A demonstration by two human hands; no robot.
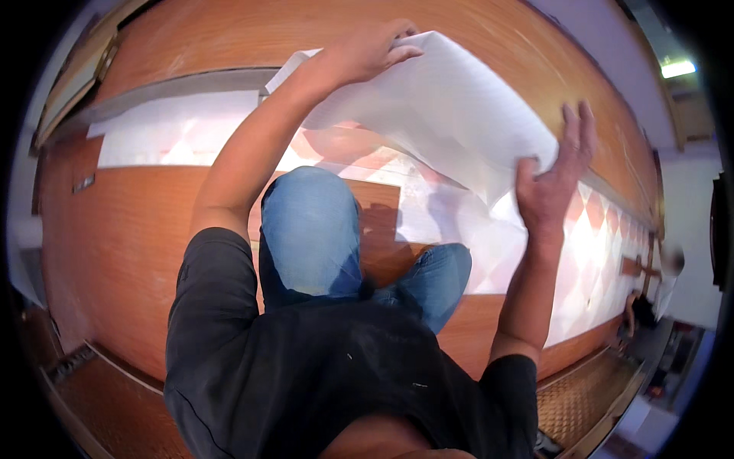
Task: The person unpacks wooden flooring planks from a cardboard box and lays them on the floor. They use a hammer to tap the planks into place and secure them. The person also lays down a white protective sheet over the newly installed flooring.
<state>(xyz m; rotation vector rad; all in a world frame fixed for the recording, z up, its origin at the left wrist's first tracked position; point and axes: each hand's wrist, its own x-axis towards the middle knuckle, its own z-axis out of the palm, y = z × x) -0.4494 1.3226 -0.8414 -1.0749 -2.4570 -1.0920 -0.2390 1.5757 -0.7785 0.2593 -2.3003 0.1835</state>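
Note:
A thin white sheet (pixel 459 99) with faint lines is raised in a curve between my hands, over the far part of the wooden surface. My left hand (pixel 375 52) is closed on its upper left edge. At the sheet's right end my right hand (pixel 552 180) has its thumb against the edge and two fingers stretched upward; it seems to pinch the sheet, though the contact is partly hidden. Below the sheet runs a long strip with a pink-and-white diamond pattern (pixel 600 229). Its left stretch (pixel 164 126) looks mostly white.
I am crouched on the brown wood-look surface (pixel 130 222), my jeans-clad knee (pixel 313 226) beside the strip. Textured brown panels (pixel 585 394) border the near side. At far right, another person (pixel 650 306) is by the strip's end. A bright lamp (pixel 677 69) shines upper right.

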